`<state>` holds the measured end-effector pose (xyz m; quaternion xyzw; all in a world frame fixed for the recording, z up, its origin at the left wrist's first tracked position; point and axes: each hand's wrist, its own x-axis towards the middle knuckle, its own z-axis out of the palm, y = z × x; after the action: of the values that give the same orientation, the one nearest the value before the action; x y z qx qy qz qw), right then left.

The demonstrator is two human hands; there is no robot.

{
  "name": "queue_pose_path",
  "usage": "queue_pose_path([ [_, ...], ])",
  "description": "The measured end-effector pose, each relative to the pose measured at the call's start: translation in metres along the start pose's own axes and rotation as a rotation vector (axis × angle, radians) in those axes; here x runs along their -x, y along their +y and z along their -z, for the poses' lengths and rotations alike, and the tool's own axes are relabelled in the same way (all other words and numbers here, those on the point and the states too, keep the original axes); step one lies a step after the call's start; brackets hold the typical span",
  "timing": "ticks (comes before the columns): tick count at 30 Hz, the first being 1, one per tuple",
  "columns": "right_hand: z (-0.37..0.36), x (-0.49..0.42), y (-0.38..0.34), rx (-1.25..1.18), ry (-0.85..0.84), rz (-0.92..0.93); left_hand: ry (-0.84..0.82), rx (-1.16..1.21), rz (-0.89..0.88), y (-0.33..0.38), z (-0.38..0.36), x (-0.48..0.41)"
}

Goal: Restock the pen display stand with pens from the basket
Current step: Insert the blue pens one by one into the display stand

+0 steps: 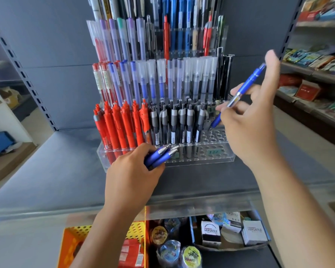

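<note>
Right hand [248, 122] pinches one blue pen [246, 84] between thumb and fingertips, gripping it around mid-barrel. Left hand [132, 171] is curled round a spare bundle [159, 155] of the same pens, tips pointing up-right toward the stand [217, 157]. What we care about is pen axis vs. hole axis. The pen runs diagonally, with the clicker end up and right past the thumb and the tip down and left of the right hand, over the empty holes [215, 136] in the front tier. The tip looks close to the plate, but we can't tell if it's touching or already in a hole. The holes sit just left of and below the right hand, and up-right of the left hand, beside the last grey pens [200, 122]. The right hand is clearly nearer and has the pen. The left hand is at the stand's front wall, left of the holes. The holes go straight down and the pen leans well off that, so our read is that the wrist needs to swing the top end back left until the pen is upright, then drop it in. The risk we see is that a tilted entry jams on a hole rim or knocks the grey neighbour. The basket [79, 231] is low, under the left forearm and below the shelf. We can't make out pens in it from here.
</note>
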<state>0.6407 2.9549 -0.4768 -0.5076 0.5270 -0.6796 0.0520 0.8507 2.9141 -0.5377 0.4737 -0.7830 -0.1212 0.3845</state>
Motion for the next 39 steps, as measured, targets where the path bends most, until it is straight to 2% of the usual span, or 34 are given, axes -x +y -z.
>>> queue_pose_path([
  [9, -0.013, 0.003, 0.014, 0.013, -0.014, 0.035, 0.004, -0.006, -0.016, -0.001, -0.001, 0.000],
  [19, -0.016, 0.006, 0.017, 0.104, -0.158, 0.002, -0.003, -0.013, -0.020, -0.001, 0.000, 0.000],
  [39, -0.010, 0.007, 0.010, 0.315, -0.324, 0.000, -0.014, -0.023, -0.045, -0.003, -0.001, 0.000],
])
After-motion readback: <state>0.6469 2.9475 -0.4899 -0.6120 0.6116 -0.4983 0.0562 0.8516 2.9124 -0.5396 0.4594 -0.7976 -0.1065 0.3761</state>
